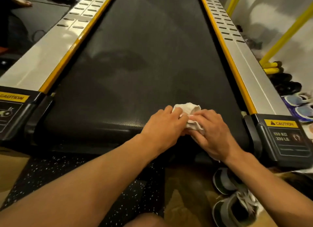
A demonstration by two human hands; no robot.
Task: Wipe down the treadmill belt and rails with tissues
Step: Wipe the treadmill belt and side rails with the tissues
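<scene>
While you lean over the near end of the treadmill, both your hands meet at the lower centre-right of the frame. Your left hand (165,125) and right hand (214,133) lie side by side, fingers curled down onto a crumpled white tissue (186,109) that they press against the black belt (144,57). Part of the tissue pokes out beyond your fingertips toward the middle of the frame. The belt runs away to the top centre, edged by yellow strips. A silver left rail (42,57) and a silver right rail (250,74) flank it. Black end caps with yellow caution labels (281,123) sit at the lower corners. Grey shoes (233,201) rest on the floor at lower right.
</scene>
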